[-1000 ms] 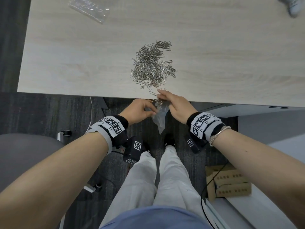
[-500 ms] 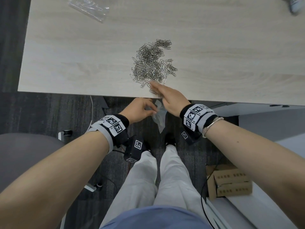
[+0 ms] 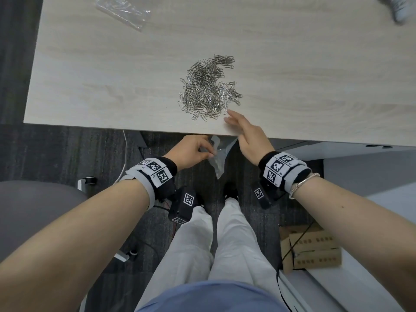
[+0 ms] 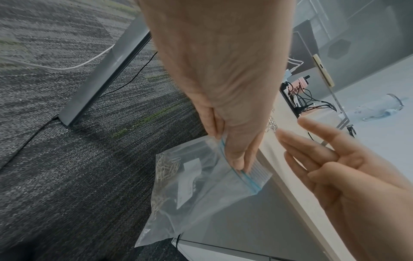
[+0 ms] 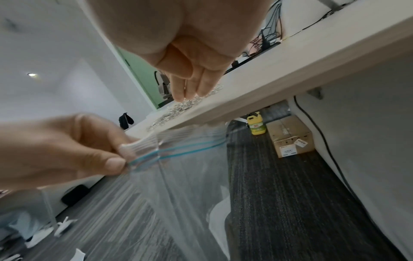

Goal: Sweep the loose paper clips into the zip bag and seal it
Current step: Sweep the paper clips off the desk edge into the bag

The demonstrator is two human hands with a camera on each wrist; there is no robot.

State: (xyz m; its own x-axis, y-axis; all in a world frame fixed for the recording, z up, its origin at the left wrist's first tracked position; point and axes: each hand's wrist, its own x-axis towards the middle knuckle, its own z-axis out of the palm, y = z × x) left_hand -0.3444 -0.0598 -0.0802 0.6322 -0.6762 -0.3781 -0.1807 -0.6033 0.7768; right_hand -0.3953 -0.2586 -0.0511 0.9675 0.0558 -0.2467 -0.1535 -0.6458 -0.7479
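Note:
A heap of silver paper clips [image 3: 209, 88] lies on the light wood table [image 3: 112, 82] close to its near edge. My left hand [image 3: 193, 150] pinches the blue-striped top of a clear zip bag [image 3: 219, 158] that hangs just below the table edge; the left wrist view shows the zip bag [image 4: 201, 190] with some clips in its bottom corner. My right hand [image 3: 242, 126] lies over the table edge with straight fingers, fingertips at the heap's near right side, holding nothing. In the right wrist view, the zip bag [image 5: 185, 176] hangs under the clips [image 5: 178, 109].
A second clear plastic bag [image 3: 122, 11] lies at the table's far left. A grey chair [image 3: 33, 210] stands at the left and cardboard boxes [image 3: 313, 248] sit on the floor at the right. Cables run over the dark carpet under the table.
My right hand has left the bag's mouth and moved up and right onto the table, its fingers now straight beside the clips. My left hand keeps its hold on the bag.

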